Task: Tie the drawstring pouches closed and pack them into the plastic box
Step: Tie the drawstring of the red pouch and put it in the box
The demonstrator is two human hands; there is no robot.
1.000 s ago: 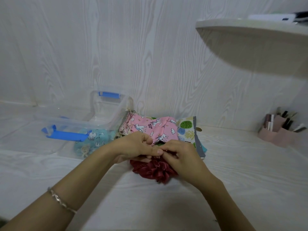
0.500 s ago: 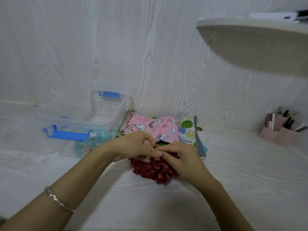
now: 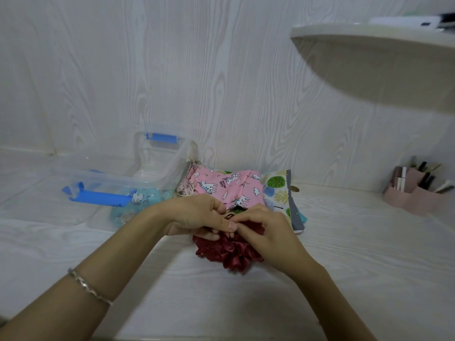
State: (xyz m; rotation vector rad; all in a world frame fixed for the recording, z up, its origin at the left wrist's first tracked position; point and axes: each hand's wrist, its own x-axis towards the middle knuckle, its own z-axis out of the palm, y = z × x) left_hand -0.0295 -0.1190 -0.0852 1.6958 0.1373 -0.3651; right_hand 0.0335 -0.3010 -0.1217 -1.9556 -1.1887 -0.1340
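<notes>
A dark red satin pouch [image 3: 230,254] lies gathered on the table in front of me. My left hand [image 3: 199,215] and my right hand [image 3: 264,232] meet over its top, fingertips pinching its drawstring; the cord itself is mostly hidden by my fingers. Behind them lie a pink unicorn pouch [image 3: 221,187] and a white pouch with green trees [image 3: 279,193]. The clear plastic box [image 3: 118,182] with blue latches stands to the left, and a blue patterned pouch [image 3: 138,203] shows through its near wall.
The box's clear lid [image 3: 162,153] with a blue clip leans against the wall behind the box. A pink organiser [image 3: 416,190] with pens stands at the far right. A rounded shelf [image 3: 374,60] juts out overhead on the right.
Both hands stay at the red pouch's top, with small finger movements on the cord. The pouch has barely shifted.
</notes>
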